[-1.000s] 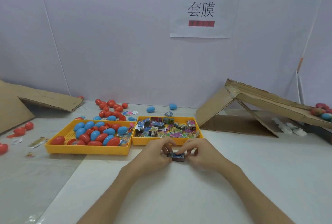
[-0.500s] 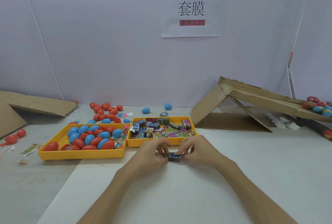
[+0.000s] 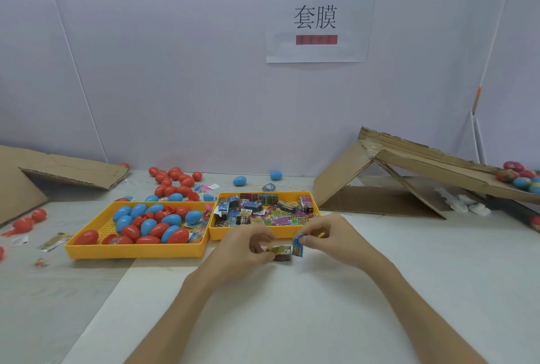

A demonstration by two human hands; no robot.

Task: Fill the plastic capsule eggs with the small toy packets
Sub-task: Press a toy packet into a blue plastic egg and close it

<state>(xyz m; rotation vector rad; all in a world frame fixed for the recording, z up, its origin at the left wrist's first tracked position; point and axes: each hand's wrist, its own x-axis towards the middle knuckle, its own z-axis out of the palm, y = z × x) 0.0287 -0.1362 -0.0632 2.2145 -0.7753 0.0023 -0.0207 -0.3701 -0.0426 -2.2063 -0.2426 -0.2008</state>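
Observation:
Both my hands meet just in front of the yellow packet tray [image 3: 317,211]. My left hand [image 3: 245,249] pinches a small toy packet [image 3: 281,251] with yellow print and a dark underside. My right hand [image 3: 330,236] pinches a blue-printed packet piece [image 3: 298,245] beside it, a little apart from the first. The packet tray holds several coloured toy packets [image 3: 257,211]. Left of it, a second yellow tray [image 3: 134,251] holds several red and blue capsule eggs [image 3: 152,225].
More loose red eggs [image 3: 175,179] and two blue eggs [image 3: 239,180] lie behind the trays. A cardboard ramp [image 3: 409,165] stands at the right with filled eggs [image 3: 523,178] at its lower end. Flat cardboard [image 3: 58,171] lies at the left. A paper sign [image 3: 317,17] hangs on the wall.
My hands held one packet together between them; now they have drawn apart a little, the right hand lifting a blue piece away from the piece in the left hand.

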